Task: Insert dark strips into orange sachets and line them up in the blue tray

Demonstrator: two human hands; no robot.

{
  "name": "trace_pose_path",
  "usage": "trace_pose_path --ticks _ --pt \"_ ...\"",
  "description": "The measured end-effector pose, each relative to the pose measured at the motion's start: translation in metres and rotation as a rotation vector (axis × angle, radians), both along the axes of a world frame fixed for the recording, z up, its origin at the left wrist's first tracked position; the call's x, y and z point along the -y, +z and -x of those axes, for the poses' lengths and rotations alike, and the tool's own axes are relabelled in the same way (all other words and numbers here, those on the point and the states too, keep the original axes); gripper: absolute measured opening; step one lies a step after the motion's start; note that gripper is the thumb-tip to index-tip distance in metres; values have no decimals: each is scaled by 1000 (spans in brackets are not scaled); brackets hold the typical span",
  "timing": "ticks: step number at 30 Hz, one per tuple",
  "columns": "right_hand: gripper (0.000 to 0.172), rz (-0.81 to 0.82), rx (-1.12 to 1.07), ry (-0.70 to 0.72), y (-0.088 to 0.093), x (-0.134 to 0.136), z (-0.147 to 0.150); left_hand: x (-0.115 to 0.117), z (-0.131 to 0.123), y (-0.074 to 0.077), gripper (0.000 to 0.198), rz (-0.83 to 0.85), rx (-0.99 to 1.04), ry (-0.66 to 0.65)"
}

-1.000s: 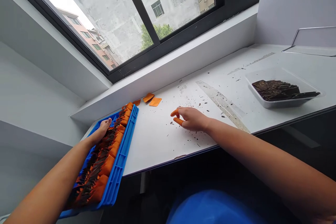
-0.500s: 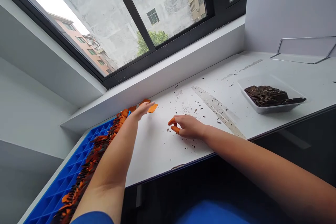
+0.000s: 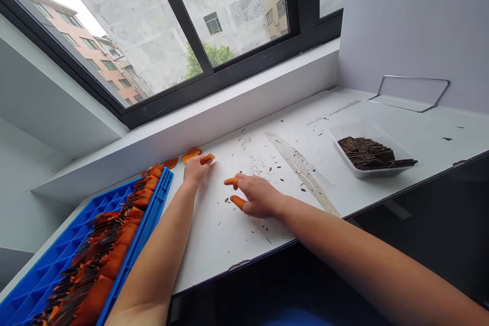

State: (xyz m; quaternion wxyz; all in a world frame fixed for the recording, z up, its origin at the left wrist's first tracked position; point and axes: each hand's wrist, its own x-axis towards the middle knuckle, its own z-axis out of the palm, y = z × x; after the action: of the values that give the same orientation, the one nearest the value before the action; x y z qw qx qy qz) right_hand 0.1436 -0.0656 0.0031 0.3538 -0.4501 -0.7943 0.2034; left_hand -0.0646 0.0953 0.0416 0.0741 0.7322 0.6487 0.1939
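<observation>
My left hand (image 3: 195, 170) is near the back of the white table, its fingers closed on a small flat orange piece (image 3: 211, 156) whose edge sticks out past them. More flat orange pieces (image 3: 191, 154) lie just behind it by the wall. My right hand (image 3: 257, 195) hovers over or rests on the table to the right, thumb and fingers apart with nothing between them. Orange finger cots (image 3: 237, 201) cover its thumb and a finger. Left of my left forearm, a blue plastic tray (image 3: 162, 188) carries rows of orange and dark thin pieces (image 3: 114, 249).
A clear plastic box (image 3: 359, 174) of stacked dark brown thin pieces (image 3: 369, 150) stands at the right. Dark crumbs and a strip of clear tape (image 3: 301, 170) mark the white table (image 3: 206, 244). A metal wire stand (image 3: 410, 79) leans by the right wall, and a window is behind.
The view has shifted, showing more of the blue tray. My left hand has turned and closed on an orange piece. My right thumb and finger have spread wider.
</observation>
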Motion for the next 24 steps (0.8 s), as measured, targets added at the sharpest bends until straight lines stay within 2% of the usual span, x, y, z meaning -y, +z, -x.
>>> trace_pose_path --ticks 3,5,7,10,13,16,18,20,24 --pt "57 -93 -141 -157 0 -4 -3 38 -19 6 31 -29 -13 -193" --pt "60 -120 -255 -267 0 -7 -6 62 -28 9 30 -37 -28 -281" --pt "56 -132 -317 -290 1 -9 -7 83 -32 10 28 -46 -36 -347" --pt "36 -161 -297 -188 1 -9 -7 102 -32 6 23 -78 -47 -449" --pt "13 -177 -244 -130 1 -9 -7 106 -26 -3 18 -155 3 -554" --pt "1 -167 -262 -147 1 -10 -9 98 -17 -12 22 -279 166 -626" --pt "7 -163 -298 -187 1 -13 -11 90 -9 -15 24 -333 304 -598" --pt "21 -155 -354 -228 1 -15 -13 85 -2 -19 31 -322 379 -552" --pt "50 -93 -503 -224 0 -17 -13 87 -2 -26 79 -225 325 -587"
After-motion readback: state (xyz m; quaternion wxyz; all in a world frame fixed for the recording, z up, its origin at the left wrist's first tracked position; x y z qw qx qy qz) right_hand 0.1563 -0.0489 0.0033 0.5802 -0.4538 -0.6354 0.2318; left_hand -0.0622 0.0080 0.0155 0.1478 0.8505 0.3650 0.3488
